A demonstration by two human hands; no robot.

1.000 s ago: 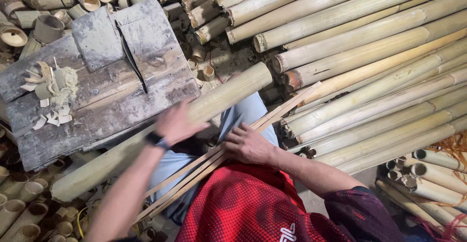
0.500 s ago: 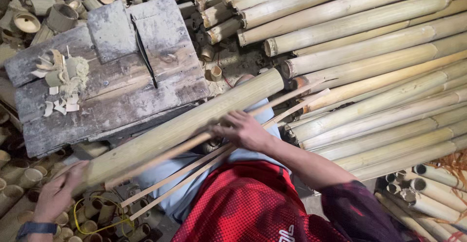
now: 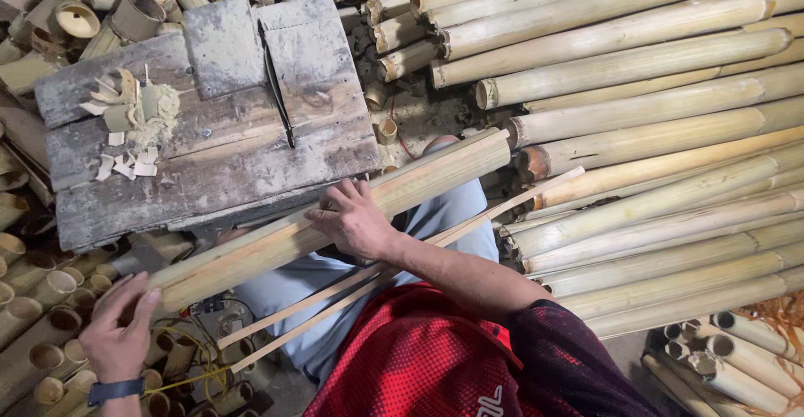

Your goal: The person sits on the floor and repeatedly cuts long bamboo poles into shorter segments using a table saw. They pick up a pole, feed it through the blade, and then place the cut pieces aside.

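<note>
A long pale bamboo pole (image 3: 435, 170) lies slanted across my lap, from lower left up to the right. My left hand (image 3: 121, 333), with a dark watch on its wrist, cups the pole's lower end. My right hand (image 3: 356, 216) grips the pole near its middle, fingers curled over the top. Two thin bamboo strips (image 3: 335, 300) run under the pole and under my right forearm. Behind the pole stands a worn grey wooden block (image 3: 218, 145) with a dark blade (image 3: 276, 82) lying on it and a heap of pale shavings (image 3: 126, 124).
A stack of long bamboo poles (image 3: 653, 132) fills the right side. Several short cut bamboo tubes (image 3: 50, 300) lie at the left and along the top left. More tube ends (image 3: 729, 350) sit at the lower right. A yellow cord (image 3: 188, 379) lies near my left hand.
My left hand left the pole's middle and went down to its lower end. My right hand moved from the thin strips onto the pole, which now lies closer to the block.
</note>
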